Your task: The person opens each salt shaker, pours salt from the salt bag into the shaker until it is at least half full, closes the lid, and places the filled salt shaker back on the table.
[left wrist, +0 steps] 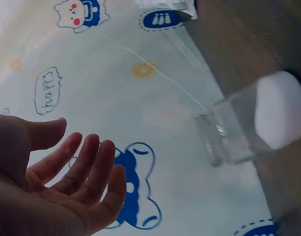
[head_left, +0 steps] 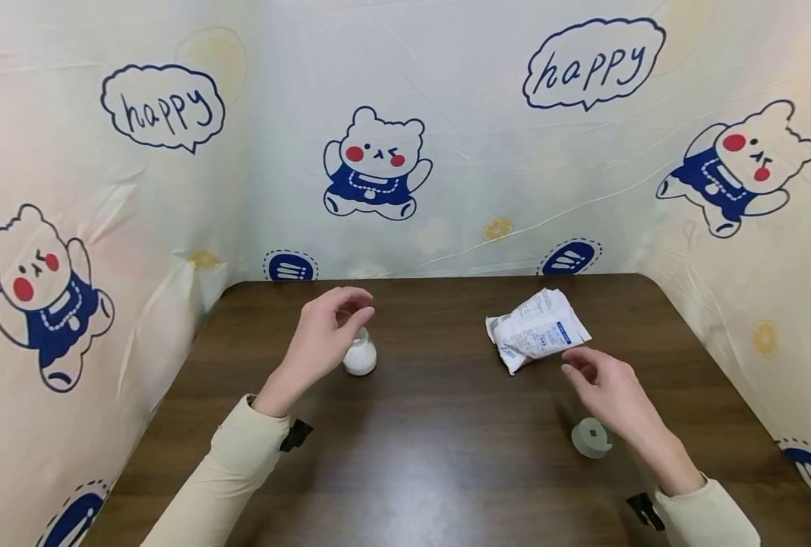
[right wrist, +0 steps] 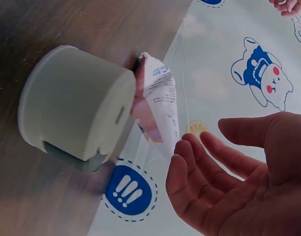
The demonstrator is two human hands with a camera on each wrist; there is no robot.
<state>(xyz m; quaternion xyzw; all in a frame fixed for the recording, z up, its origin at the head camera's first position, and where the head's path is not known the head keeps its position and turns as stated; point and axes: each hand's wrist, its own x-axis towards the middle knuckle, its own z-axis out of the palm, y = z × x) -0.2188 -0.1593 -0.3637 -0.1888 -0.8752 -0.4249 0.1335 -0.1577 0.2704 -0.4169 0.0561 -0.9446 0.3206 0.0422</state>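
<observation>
A clear glass jar [head_left: 361,358] with white contents [left wrist: 283,110] stands upright and uncovered on the left part of the table. My left hand [head_left: 325,333] hovers above it, fingers loosely bent; the left wrist view shows a gap between this hand [left wrist: 67,189] and the glass. On the right, a grey-green round cap [head_left: 591,438], with a small slot in its top and a flap on its side, rests on the table. Just beyond it my right hand [head_left: 609,391] is held in the air, its relaxed fingers [right wrist: 192,157] holding nothing.
A crumpled white printed packet [head_left: 538,332] lies at the back right, near the right fingertips. The dark wooden table [head_left: 433,425] meets a printed cloth [head_left: 446,190] at its back and sides.
</observation>
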